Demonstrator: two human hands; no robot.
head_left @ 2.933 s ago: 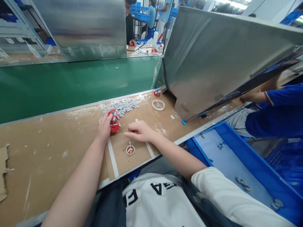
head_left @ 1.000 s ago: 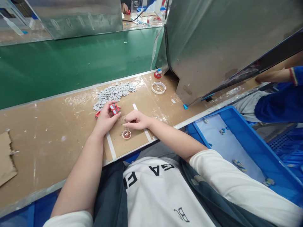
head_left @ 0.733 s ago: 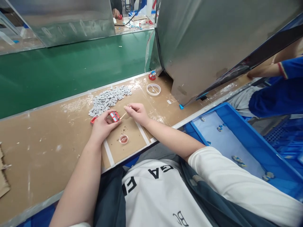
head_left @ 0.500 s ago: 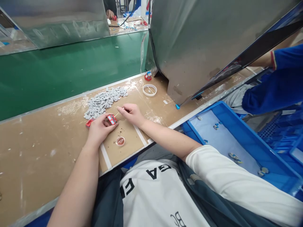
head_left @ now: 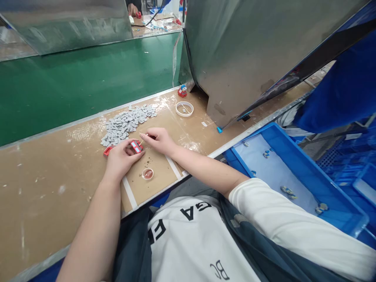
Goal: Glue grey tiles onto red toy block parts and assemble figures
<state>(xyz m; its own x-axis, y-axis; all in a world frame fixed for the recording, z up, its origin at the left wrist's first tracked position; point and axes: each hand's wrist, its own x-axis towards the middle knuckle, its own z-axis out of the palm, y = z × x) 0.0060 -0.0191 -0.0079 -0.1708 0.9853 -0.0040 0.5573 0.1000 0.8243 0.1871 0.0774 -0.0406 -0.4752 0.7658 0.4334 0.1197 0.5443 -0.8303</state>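
Note:
My left hand (head_left: 120,158) is closed around a small red toy car (head_left: 136,147) with pale window patches facing up. My right hand (head_left: 160,141) pinches a thin wooden stick (head_left: 141,143), its tip at the toy's right side; whether it touches is too small to tell. Just in front of my hands stands a little clear cup (head_left: 147,174) with reddish-brown liquid in it. Another red toy piece (head_left: 107,151) lies partly hidden beside my left knuckles. Beyond my hands spreads a heap of small grey flat pieces (head_left: 126,124).
A white ring (head_left: 185,114) encloses a stick and a grey piece; behind it sits a red and blue toy (head_left: 182,91). A metal panel (head_left: 249,51) slants over the bench's right. A blue tray (head_left: 331,196) with several small toys is at my right. People are nearby.
My right hand has come closer to the toy car, so less of the stick shows. My left hand keeps its hold on the car. The whole view has shifted slightly.

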